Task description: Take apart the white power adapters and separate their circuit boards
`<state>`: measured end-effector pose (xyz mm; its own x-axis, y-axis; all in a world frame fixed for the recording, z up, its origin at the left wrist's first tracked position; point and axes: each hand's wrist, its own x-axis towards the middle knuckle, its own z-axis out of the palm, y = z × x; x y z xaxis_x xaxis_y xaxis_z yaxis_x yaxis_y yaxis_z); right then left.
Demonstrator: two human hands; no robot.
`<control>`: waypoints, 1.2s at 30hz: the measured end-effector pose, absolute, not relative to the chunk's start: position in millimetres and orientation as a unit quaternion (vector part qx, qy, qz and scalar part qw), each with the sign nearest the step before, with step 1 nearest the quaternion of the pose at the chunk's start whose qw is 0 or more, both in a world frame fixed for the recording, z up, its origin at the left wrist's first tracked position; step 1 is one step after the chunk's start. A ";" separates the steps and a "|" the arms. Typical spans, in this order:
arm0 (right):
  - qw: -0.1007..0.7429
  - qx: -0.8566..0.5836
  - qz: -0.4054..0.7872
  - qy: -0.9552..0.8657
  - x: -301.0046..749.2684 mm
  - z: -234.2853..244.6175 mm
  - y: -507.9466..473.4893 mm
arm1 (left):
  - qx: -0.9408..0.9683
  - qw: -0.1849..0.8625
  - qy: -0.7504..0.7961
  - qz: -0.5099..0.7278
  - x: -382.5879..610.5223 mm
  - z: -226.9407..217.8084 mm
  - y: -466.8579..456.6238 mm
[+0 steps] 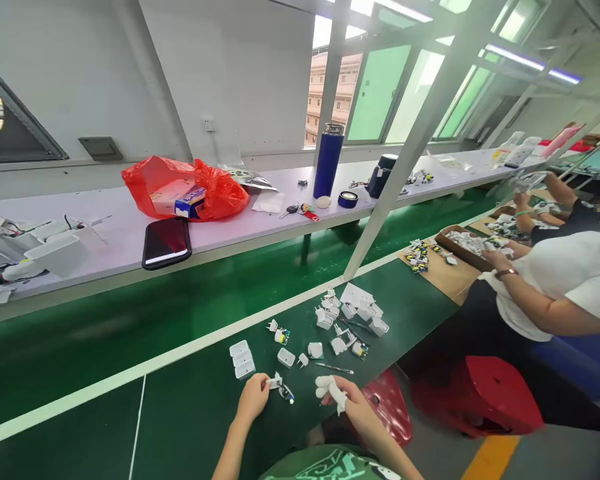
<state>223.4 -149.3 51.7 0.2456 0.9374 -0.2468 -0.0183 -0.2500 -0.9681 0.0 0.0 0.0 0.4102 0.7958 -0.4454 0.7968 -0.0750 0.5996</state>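
Observation:
My left hand (253,395) is closed in a pinch on a small circuit-board part (279,387) with a white plug piece, held just above the green work surface (190,413). My right hand (343,400) is closed around a small white piece (330,388); its fingertips are wrapped in white. Between and beyond my hands lie white charger shells (242,359), a single white shell (286,358), loose plug parts (353,317) and thin tweezers (334,367).
A white shelf (130,233) carries a black phone (167,243), a red plastic bag (185,188), a blue bottle (328,160), keys and a tape roll. To the right, other people work at cardboard trays (463,243). Red stools (475,400) stand below.

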 end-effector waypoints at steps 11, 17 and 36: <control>0.540 -0.449 0.542 -0.461 234.9 94.0 -120.9 | 0.729 0.364 0.505 0.283 41.9 116.3 -76.5; 0.491 -0.395 0.529 -0.569 220.0 110.5 -124.0 | 0.741 0.303 0.430 0.417 60.2 167.8 -96.3; 0.400 -0.459 0.242 -0.756 211.1 127.3 -91.4 | 0.840 0.163 0.294 0.426 54.7 156.3 -73.2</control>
